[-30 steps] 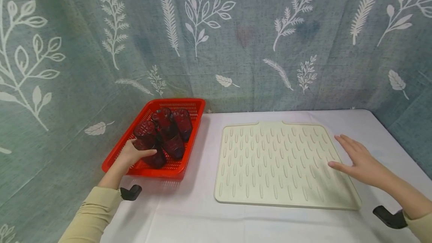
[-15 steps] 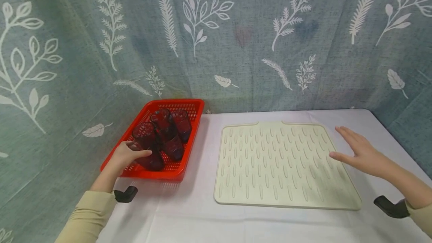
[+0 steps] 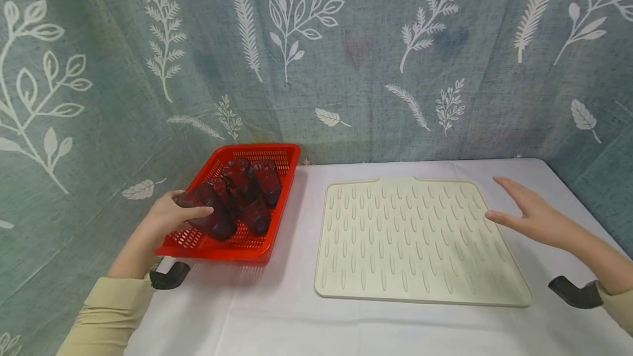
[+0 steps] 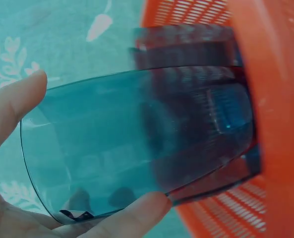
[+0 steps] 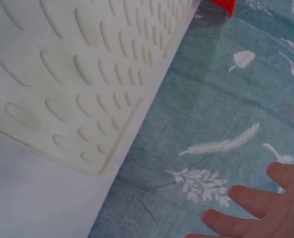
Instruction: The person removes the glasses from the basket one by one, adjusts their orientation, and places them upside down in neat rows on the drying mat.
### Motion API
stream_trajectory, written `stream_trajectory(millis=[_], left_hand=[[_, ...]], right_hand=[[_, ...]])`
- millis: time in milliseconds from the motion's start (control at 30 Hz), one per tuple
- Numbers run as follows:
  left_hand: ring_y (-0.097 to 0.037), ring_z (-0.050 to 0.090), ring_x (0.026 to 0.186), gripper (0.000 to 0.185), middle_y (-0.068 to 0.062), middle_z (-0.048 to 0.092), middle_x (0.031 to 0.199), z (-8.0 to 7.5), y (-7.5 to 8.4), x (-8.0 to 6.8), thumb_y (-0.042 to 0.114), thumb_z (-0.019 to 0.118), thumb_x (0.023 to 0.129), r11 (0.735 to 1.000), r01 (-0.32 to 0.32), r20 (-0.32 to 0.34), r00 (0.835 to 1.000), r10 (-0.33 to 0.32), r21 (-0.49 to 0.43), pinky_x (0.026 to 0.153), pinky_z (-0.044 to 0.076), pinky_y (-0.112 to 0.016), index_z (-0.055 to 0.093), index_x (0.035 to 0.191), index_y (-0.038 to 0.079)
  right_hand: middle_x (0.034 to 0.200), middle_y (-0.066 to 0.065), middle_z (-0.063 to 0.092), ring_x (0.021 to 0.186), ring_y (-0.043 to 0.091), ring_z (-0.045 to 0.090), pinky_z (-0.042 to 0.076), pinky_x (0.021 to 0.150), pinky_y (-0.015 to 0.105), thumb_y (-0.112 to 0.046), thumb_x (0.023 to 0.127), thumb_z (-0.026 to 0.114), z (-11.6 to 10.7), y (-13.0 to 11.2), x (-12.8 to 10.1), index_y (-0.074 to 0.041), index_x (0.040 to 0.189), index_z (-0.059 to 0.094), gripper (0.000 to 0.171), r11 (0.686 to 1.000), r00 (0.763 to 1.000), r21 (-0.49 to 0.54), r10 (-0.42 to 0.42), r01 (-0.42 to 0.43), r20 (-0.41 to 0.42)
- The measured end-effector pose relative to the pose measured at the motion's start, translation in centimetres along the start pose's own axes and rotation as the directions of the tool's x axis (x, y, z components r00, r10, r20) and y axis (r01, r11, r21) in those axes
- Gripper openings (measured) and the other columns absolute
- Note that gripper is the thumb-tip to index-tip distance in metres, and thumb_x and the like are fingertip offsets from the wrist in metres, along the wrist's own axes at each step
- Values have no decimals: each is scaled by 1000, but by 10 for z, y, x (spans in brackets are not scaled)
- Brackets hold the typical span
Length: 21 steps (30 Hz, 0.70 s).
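My left hand (image 3: 165,214) grips a dark, see-through drinking glass (image 3: 214,216) near its wide end, thumb on one side and fingers on the other. The glass is tilted over the near left part of a red plastic basket (image 3: 217,254). Up close in the left wrist view the tumbler (image 4: 102,134) looks blue-green, its narrower base pointing toward the basket wall (image 4: 273,99). More dark glasses (image 3: 253,207) lie beside it in the basket. Out at the right, my right hand (image 3: 536,216) holds nothing, fingers extended and thumb apart, near the right edge of a cream mat (image 3: 405,240).
Oval ridges cover the mat, which lies flat on a white tablecloth (image 3: 296,323) to the right of the basket. A grey-green curtain (image 3: 366,98) with white leaf prints hangs behind the table and along the left side.
My left hand has moved left and slightly up, shifting the gripped glass with it away from the other glasses. The right hand has barely moved.
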<state>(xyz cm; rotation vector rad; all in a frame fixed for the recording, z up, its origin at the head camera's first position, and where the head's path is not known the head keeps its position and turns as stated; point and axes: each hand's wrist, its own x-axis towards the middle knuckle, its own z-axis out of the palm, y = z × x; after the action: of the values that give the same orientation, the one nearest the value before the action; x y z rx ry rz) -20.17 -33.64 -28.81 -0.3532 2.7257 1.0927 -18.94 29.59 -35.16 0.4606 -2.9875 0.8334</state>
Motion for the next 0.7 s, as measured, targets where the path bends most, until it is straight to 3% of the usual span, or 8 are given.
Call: stream_trajectory(millis=[233,500,700], left_hand=[[-19,61,84,104,-32,40,127,-11,22,-11,45,65,80,998,-51,4,999,51,28,76,52,-34,2,141,-11],[-41,49,112,102,-32,31,135,-18,43,-22,44,63,82,998,-63,28,998,62,15,94,42,-50,0,143,-8],[-42,49,111,104,-32,28,136,-23,59,-27,47,63,81,997,-67,1,998,67,49,95,40,-52,-1,144,-3]], right_hand=[[142,38,11,128,56,12,19,90,73,-36,89,56,-6,-3,3,6,144,5,86,1000,1000,14,7,-7,12],[143,37,10,128,56,12,20,88,73,-35,90,55,-13,-4,5,2,145,3,85,1000,1000,24,4,-5,22],[144,36,9,128,56,11,21,87,73,-35,90,55,-13,-7,6,1,145,2,84,1000,1000,29,2,-2,25]])
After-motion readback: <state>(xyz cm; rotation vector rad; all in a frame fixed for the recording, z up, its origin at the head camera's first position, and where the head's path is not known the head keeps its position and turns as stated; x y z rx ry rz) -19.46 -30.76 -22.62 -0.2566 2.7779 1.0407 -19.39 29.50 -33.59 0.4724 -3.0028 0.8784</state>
